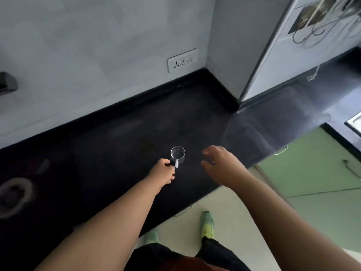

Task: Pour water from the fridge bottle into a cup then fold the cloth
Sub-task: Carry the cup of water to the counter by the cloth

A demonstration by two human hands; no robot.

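Observation:
A small clear glass cup (178,153) with a white handle stands upright on the black countertop (117,145). My left hand (163,170) is just left of the handle, fingers curled, thumb and forefinger meeting the handle's end. My right hand (218,163) hovers to the right of the cup, a hand's width away, its fingers loosely curved and holding nothing. No bottle and no cloth are in view.
A wall socket (182,60) sits on the grey wall behind the counter. A white appliance side with pictures (304,42) stands at the back right. Green cabinet doors (312,173) lie below the right counter. A pale ring mark (14,194) shows at the counter's left.

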